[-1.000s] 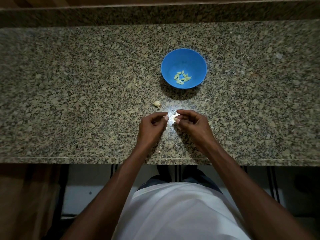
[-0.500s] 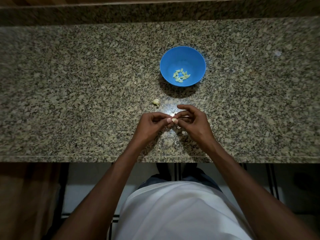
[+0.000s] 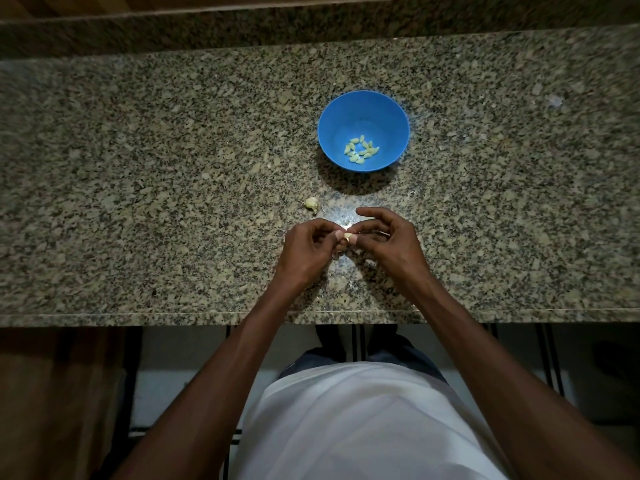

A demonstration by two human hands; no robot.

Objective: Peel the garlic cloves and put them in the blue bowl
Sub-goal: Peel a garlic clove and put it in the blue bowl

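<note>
Drawn together since 1 s ago: left hand point(image 3: 306, 252) and right hand point(image 3: 389, 242), now both pinching 1 garlic clove point(image 3: 348, 236) above the table point(image 3: 138, 168) near its front edge. Judged mid-peel. About 12 peeled cloves point(image 3: 361, 150) in 1 blue bowl point(image 3: 363, 109), toward the back. 1 loose garlic piece point(image 3: 311, 203) between.

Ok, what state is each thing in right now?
blue bowl: upright on the counter, peeled cloves inside.
peeled cloves: loose pile in the bowl.
garlic clove: pinched between both hands.
left hand: pinching it.
right hand: pinching it.
garlic piece: lying on the counter.
</note>
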